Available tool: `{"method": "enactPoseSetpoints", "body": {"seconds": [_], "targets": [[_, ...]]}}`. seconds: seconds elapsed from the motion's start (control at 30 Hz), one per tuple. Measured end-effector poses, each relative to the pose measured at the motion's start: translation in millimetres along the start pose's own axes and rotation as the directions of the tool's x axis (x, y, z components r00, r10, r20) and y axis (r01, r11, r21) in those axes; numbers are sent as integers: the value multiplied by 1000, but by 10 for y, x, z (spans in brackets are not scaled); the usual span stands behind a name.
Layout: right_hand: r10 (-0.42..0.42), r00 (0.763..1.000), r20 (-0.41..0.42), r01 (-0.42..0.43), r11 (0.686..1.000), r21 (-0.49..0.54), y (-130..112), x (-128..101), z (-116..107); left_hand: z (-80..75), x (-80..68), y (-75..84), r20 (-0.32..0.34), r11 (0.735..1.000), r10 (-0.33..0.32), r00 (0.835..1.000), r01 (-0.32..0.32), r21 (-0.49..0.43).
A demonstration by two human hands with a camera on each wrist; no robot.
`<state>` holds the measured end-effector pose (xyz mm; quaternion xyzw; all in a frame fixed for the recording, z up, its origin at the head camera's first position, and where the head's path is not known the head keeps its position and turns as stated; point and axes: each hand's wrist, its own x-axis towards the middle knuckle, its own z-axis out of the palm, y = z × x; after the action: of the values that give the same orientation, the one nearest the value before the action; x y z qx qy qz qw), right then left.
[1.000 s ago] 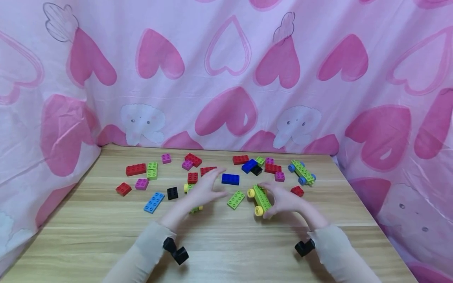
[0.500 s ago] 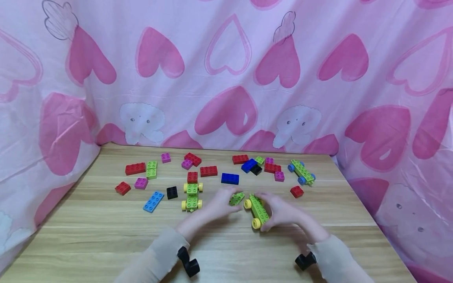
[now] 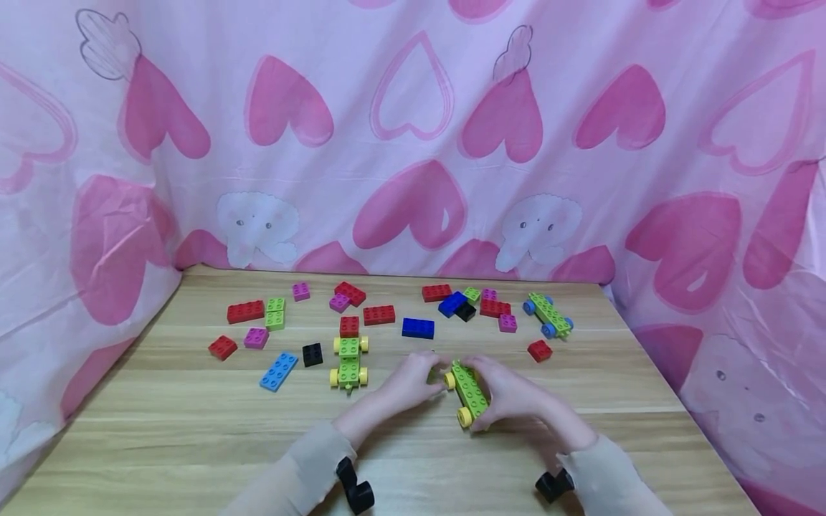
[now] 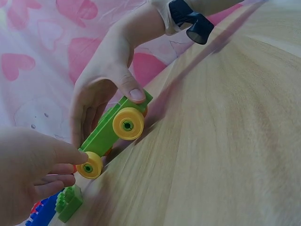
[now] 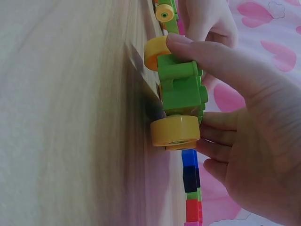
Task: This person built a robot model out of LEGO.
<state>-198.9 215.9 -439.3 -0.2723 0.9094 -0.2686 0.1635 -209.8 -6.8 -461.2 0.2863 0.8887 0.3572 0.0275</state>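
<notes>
green wheeled plate point(image 3: 470, 392) with yellow wheels point(image 4: 128, 124) sits on the wooden desk point(image 3: 193, 430), gripped by the right hand point(image 3: 510, 393): its thumb presses the near end, its fingers point(image 5: 214, 155) curl round the far side. the left hand point(image 3: 408, 382) is at the plate's other end, one fingertip touching the far wheel, and its curled fingers point(image 4: 59, 176) pinch a small green brick point(image 4: 68, 203) just beneath them. beyond both hands' fingers lie a second green car point(image 3: 349, 362), a blue brick point(image 3: 418, 328) and a red brick point(image 3: 539, 350).
</notes>
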Motion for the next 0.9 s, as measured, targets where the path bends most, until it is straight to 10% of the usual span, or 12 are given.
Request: {"method": "enactPoseSetpoints", "body": {"seconds": [0.9], "targets": [[-46,999,20,45,999,21,12,-23,-89,77,31,-35,-27,1000,19,999,-19,14]]}}
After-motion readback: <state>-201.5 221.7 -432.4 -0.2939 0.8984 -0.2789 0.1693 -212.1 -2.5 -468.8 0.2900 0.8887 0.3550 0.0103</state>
